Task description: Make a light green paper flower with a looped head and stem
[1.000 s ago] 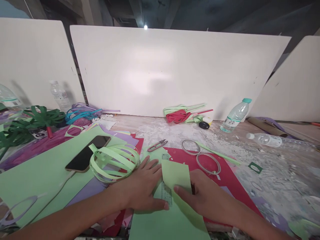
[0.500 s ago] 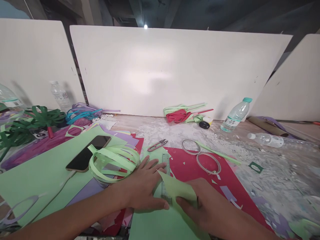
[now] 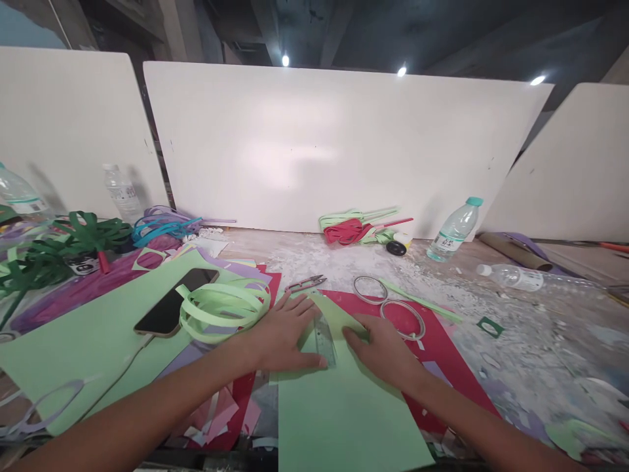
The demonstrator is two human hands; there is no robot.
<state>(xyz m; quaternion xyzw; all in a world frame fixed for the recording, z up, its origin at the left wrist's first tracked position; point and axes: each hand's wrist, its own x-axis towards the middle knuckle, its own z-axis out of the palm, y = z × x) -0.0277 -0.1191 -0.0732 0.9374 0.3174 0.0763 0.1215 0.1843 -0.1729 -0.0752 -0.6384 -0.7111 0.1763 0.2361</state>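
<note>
A light green paper sheet [image 3: 344, 413] lies in front of me with a clear plastic ruler [image 3: 325, 341] across its upper part. My left hand [image 3: 285, 334] rests flat with its fingers spread on the paper, thumb against the ruler's left side. Beside the ruler's right edge, my right hand [image 3: 383, 351] presses flat on the same sheet, fingers stretched out. Neither hand grips anything.
A phone [image 3: 170, 309] and a coil of green paper strips [image 3: 223, 308] lie to the left on a larger green sheet. Small snips [image 3: 305, 284], two wire rings [image 3: 388, 298], a red sheet [image 3: 437, 341], water bottles [image 3: 452, 229] and white boards [image 3: 334, 144] stand behind.
The raised green flap held by my right hand has been laid down flat. My right hand now presses on it by the ruler. The view shifted slightly upward.
</note>
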